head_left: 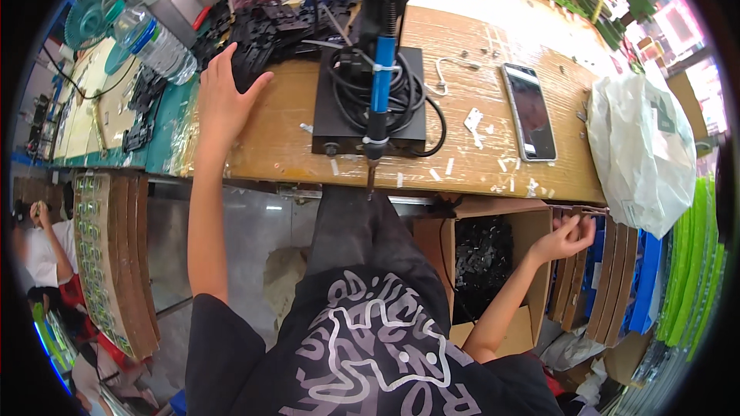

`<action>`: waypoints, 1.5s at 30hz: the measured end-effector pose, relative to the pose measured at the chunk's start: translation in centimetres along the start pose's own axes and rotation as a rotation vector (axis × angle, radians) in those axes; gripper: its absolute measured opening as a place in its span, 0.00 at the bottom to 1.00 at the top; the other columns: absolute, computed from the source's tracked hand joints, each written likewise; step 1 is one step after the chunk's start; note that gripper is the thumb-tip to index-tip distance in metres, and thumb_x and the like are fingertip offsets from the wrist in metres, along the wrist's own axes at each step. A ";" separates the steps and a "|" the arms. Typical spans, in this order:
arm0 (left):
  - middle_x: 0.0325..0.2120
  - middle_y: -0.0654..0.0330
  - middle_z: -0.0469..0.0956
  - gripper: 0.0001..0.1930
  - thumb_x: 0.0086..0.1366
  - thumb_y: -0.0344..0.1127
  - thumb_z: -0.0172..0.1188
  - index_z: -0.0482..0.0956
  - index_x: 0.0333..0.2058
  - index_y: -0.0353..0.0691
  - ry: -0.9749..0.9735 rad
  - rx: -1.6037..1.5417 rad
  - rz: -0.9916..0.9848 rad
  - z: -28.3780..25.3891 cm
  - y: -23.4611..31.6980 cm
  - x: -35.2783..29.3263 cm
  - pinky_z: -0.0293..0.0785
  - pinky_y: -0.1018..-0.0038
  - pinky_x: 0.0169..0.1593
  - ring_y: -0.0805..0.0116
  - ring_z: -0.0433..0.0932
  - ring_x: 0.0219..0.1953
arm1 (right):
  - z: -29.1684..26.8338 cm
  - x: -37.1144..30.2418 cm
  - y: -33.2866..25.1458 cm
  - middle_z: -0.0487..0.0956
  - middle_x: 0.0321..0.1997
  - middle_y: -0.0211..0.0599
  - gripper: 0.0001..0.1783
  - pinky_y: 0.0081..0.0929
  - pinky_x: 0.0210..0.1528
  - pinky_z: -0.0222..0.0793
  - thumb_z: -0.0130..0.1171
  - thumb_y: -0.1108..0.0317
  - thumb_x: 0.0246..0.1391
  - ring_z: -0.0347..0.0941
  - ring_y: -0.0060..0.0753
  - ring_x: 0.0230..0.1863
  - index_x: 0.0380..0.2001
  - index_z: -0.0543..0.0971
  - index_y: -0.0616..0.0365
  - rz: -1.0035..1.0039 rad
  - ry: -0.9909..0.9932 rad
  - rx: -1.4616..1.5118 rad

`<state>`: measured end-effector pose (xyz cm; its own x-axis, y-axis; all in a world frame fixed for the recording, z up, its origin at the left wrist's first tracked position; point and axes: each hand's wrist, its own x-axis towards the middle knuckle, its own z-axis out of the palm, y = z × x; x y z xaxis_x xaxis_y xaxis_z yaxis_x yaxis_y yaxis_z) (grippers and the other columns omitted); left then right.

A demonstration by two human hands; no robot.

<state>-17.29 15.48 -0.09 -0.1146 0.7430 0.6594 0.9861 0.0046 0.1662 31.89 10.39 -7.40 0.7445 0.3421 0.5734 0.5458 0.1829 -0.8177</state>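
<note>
My left hand (225,100) reaches over the table's left part, thumb spread from the fingers, nothing in it. Just beyond its fingertips lies a heap of black plastic parts (266,27). My right hand (566,239) is low on the right, beside the cardboard box (539,250) under the table edge. Its fingers are curled in, and I cannot make out whether something small is between them. Many small black pieces (484,250) lie in that box. Between my hands an upright electric screwdriver (382,77) with a blue sleeve hangs on a black stand (412,119), its bit pointing down.
A phone (532,112) lies on the table (462,166) among white scraps. A white plastic bag (640,150) hangs over the right corner. At the left stands a water bottle (154,42). Stacked trays (116,262) flank the left side. Other people work nearby.
</note>
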 end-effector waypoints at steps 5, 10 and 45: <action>0.37 0.54 0.71 0.21 0.49 0.41 0.59 0.69 0.42 0.39 -0.150 0.038 -0.047 0.7 -1.5 0.7 0.63 0.66 0.43 0.56 0.68 0.39 | 8.1 5.1 -6.9 0.71 0.34 0.36 0.12 0.16 0.26 0.64 0.48 0.76 0.48 0.64 0.19 0.27 0.39 0.68 0.63 -0.127 -0.369 0.184; 0.33 0.59 0.73 0.12 0.51 0.37 0.55 0.73 0.35 0.41 -0.061 0.006 0.011 0.5 -2.0 0.9 0.63 0.68 0.41 0.59 0.68 0.37 | 20.5 14.1 1.4 0.73 0.38 0.46 0.16 0.31 0.40 0.64 0.53 0.68 0.42 0.70 0.40 0.37 0.38 0.72 0.62 -0.550 -0.695 -0.460; 0.29 0.56 0.70 0.14 0.55 0.32 0.45 0.64 0.41 0.34 0.045 -1.281 -0.975 -7.0 5.5 -9.5 0.73 0.72 0.34 0.67 0.73 0.29 | 17.8 8.8 -6.8 0.74 0.29 0.37 0.11 0.16 0.26 0.66 0.57 0.70 0.44 0.69 0.21 0.26 0.32 0.73 0.62 0.017 -0.721 0.311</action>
<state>-11.66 3.72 -0.28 -0.6332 0.7728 -0.0437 -0.2033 -0.1115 0.9728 27.87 28.55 2.30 0.2600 0.8418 0.4731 0.3247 0.3852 -0.8638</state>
